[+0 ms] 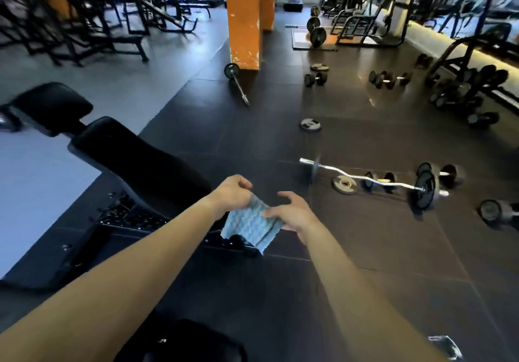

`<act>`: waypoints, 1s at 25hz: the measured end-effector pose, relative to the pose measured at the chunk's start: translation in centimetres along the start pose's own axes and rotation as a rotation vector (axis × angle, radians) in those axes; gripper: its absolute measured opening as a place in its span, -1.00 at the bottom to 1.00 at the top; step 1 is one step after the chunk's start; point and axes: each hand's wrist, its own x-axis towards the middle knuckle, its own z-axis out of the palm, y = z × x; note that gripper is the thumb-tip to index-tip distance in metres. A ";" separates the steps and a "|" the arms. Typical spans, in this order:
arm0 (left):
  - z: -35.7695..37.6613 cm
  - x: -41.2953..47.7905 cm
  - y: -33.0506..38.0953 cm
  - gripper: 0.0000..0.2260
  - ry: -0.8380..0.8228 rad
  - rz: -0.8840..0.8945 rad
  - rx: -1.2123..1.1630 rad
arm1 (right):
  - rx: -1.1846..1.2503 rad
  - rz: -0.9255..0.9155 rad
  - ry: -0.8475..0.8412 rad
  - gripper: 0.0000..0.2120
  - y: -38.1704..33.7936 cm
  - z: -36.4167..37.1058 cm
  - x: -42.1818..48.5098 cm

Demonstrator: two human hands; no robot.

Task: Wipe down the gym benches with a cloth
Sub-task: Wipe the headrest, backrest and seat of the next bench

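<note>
A light blue patterned cloth (252,225) hangs between both hands in front of me. My left hand (231,194) pinches its upper left corner. My right hand (293,212) grips its right edge with thumb and fingers. To the left and just beyond the hands stands a black adjustable bench (146,162), its padded back tilted up, with a separate black seat pad (53,105) further left. The cloth is held above the bench's metal base and does not touch the padding.
A curl bar with plates (373,181) lies on the dark floor to the right, with loose plates and dumbbells (390,79) scattered beyond. An orange pillar (244,16) stands ahead with a barbell (237,83) at its foot. More benches and racks fill the back left.
</note>
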 end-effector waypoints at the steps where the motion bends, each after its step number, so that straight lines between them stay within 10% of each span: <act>1: 0.0 0.5 1.2 -0.60 0.028 0.032 0.000 | -0.091 -0.070 -0.010 -0.29 -1.3 -0.7 0.8; 14: -3.4 18.1 9.1 -0.88 0.248 0.138 0.265 | -0.781 -0.498 0.086 -0.55 -13.3 -5.5 17.1; 25: -19.3 28.2 10.3 -0.87 0.482 0.178 0.153 | -0.951 -0.737 -0.129 -0.70 -29.4 4.4 32.2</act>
